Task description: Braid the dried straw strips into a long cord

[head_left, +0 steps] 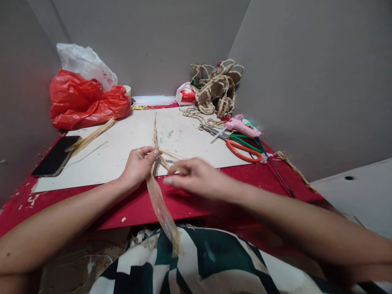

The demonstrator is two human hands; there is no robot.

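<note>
A thin braided straw cord (155, 130) lies lengthwise on the white board, its near end at my left hand (139, 165). My left thumb and fingers are closed in a pinch on that end. From the pinch, a wide, pale, see-through strip of dried fibre (161, 208) hangs over the table edge onto the patterned cloth on my lap. Narrow straw strands (164, 162) spread right from the same point. My right hand (196, 177) is just right of these strands, fingers curled and blurred by motion. Whether it grips a strand cannot be made out.
The white board (122, 143) rests on a red-covered table (190, 200). Left are a phone (55, 157), loose straw strips (92, 136) and a red plastic bag (85, 102). Right are scissors (241, 149), a pink glue gun (243, 125), coiled straw rope (214, 90) and a tissue pack (186, 96).
</note>
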